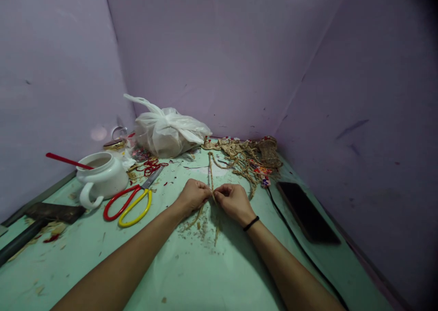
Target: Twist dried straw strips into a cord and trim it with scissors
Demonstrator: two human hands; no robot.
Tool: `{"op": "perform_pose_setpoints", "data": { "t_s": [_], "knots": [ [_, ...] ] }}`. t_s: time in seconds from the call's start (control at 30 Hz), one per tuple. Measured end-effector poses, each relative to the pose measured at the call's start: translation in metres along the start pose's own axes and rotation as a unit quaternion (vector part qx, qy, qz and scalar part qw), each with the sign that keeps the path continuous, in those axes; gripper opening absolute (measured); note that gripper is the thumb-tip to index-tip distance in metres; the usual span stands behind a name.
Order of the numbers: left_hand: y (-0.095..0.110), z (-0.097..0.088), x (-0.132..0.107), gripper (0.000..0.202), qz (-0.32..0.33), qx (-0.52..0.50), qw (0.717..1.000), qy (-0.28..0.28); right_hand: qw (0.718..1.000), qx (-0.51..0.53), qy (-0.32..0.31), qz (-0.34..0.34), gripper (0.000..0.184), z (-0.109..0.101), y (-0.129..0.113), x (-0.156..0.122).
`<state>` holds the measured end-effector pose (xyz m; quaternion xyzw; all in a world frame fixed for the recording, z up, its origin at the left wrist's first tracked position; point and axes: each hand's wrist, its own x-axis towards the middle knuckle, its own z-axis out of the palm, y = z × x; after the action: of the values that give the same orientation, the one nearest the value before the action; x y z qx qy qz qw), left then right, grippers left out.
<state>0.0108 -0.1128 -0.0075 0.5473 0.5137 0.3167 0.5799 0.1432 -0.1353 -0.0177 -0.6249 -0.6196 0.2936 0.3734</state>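
A thin tan braided cord (211,171) runs down the middle of the green table toward me, its far end lying near the wall. Both hands meet at its near part. My left hand (195,195) is closed in a pinch on the cord from the left side. From the right, my right hand (234,202), with a black band at the wrist, pinches the cord between thumb and fingers. Loose strand ends (216,235) hang out below the hands onto the table, among small fibre crumbs. The exact spot between the fingertips is partly hidden.
Left are scissors (140,194) with red and yellow handles, a white pot (104,178) with a red stick, and a hammer-like tool (54,213). A tied plastic bag (171,131) and tangled braided cords (239,158) lie behind. Right are a phone (306,213) and black cable (296,238).
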Motion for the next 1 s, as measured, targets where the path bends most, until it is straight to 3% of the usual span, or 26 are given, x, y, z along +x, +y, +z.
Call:
{"op": "perform_pose_setpoints", "data": {
  "t_s": [0.07, 0.13, 0.23, 0.33, 0.53, 0.73, 0.9, 1.0],
  "knots": [
    [-0.001, 0.001, 0.002, 0.010, 0.003, 0.005, 1.000, 0.003, 1.000, 0.011, -0.003, 0.013, 0.016, -0.003, -0.004, 0.001],
    [-0.001, 0.001, 0.003, 0.010, 0.014, 0.004, 1.000, 0.008, 0.994, 0.085, -0.046, 0.040, 0.017, -0.009, -0.009, 0.002],
    [0.000, -0.001, 0.004, 0.009, 0.028, -0.011, 0.999, 0.015, 0.952, 0.249, -0.143, 0.109, 0.022, -0.020, -0.018, 0.002],
    [0.000, -0.005, 0.003, 0.009, 0.039, -0.015, 0.999, 0.015, 0.901, 0.334, -0.220, 0.167, 0.016, -0.030, -0.024, 0.002],
    [-0.001, -0.008, 0.002, 0.009, 0.043, -0.016, 0.999, 0.015, 0.862, 0.386, -0.250, 0.214, 0.012, -0.035, -0.019, 0.005],
    [0.001, -0.006, 0.000, 0.009, 0.041, -0.009, 0.999, 0.012, 0.834, 0.392, -0.314, 0.227, 0.030, -0.034, -0.009, 0.013],
    [0.001, -0.006, 0.000, 0.008, 0.035, -0.012, 0.999, 0.017, 0.782, 0.448, -0.391, 0.187, 0.041, -0.037, 0.000, 0.016],
    [0.004, -0.006, -0.002, 0.007, 0.024, -0.031, 0.999, 0.016, 0.789, 0.446, -0.385, 0.173, 0.042, -0.035, 0.004, 0.014]
  ]
}}
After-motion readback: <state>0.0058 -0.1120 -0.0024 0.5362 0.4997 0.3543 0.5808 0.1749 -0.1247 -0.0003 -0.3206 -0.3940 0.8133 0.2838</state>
